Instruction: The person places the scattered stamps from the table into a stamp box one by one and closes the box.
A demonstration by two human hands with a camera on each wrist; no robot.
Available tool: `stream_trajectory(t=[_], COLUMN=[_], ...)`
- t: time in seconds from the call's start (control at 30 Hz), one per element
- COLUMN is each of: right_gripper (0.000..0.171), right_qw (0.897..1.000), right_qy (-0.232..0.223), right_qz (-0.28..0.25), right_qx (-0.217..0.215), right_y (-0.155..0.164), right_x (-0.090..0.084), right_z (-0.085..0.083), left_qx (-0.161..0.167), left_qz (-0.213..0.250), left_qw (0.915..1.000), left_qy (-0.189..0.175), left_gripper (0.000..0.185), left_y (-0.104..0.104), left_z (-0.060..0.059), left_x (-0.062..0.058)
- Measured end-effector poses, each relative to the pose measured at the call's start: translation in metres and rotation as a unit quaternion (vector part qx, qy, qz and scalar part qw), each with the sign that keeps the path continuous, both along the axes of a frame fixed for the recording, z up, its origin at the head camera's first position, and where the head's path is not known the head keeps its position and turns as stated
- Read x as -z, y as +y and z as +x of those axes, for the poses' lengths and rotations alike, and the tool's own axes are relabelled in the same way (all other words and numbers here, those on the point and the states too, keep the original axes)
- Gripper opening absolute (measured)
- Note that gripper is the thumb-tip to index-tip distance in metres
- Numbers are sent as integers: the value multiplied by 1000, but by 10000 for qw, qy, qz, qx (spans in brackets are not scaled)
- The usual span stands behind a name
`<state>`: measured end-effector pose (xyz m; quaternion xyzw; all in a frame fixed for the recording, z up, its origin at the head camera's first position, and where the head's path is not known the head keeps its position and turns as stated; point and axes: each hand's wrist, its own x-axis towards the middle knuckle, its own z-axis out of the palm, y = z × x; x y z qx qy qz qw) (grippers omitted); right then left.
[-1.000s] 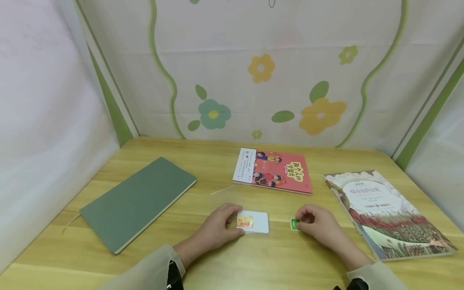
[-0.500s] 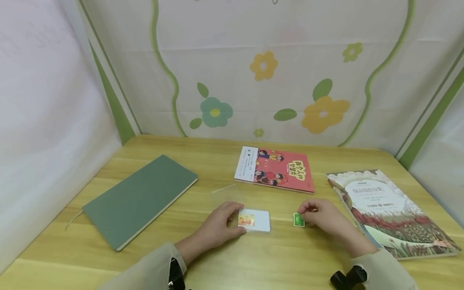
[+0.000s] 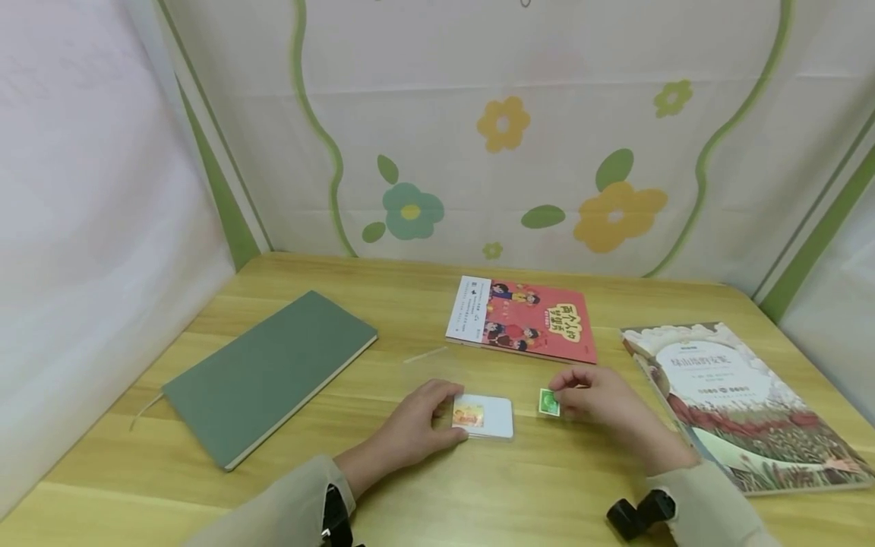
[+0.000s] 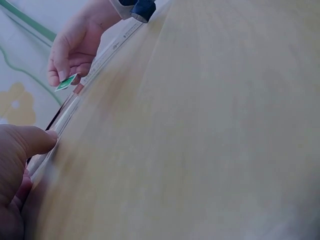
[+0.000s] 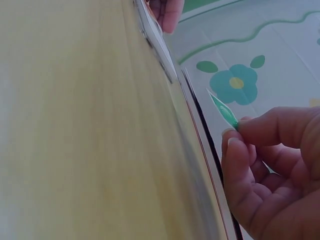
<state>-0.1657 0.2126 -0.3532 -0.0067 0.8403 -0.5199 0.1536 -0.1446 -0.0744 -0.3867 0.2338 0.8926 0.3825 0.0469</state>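
Right hand [image 5: 272, 180] pinches green stamp [image 5: 223, 109] at fingertips, above wooden table [image 5: 75, 130]; floral backdrop [image 5: 260, 60] behind.

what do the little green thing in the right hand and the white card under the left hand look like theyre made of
Green stamp: thin paper probably, slightly glossy; edge-on in the right wrist view it is sliver-thin between the right hand's fingertips. White card: stiff card or plastic, smooth with rounded corners, lying flat where the left hand holds it.
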Motion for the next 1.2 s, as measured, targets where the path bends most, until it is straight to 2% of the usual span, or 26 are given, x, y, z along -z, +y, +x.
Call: stream_trajectory(t=[0.4,0.87,1.07,1.2], right_gripper=[16,14,12,11], right_qw=[9992,9977,9979,9979], right_qy=[211,102,78,183], right_qz=[61,-159,-194,-16], right_qx=[-323,-656,-619,-616], right_y=[-27,-52,-55,-58], right_x=[-8,-1,0,1], right_z=[-3,-2,1,4], left_qx=[-4,-43,-6,-17], left_qz=[-1,-42,-7,20], left_qw=[10000,10000,10000,10000], left_qy=[-14,-7,-75,-20], left_gripper=[55,55,55,56], left_y=[0,0,2,1], left_z=[1,-1,0,1], left_x=[-2,-1,-2,-1])
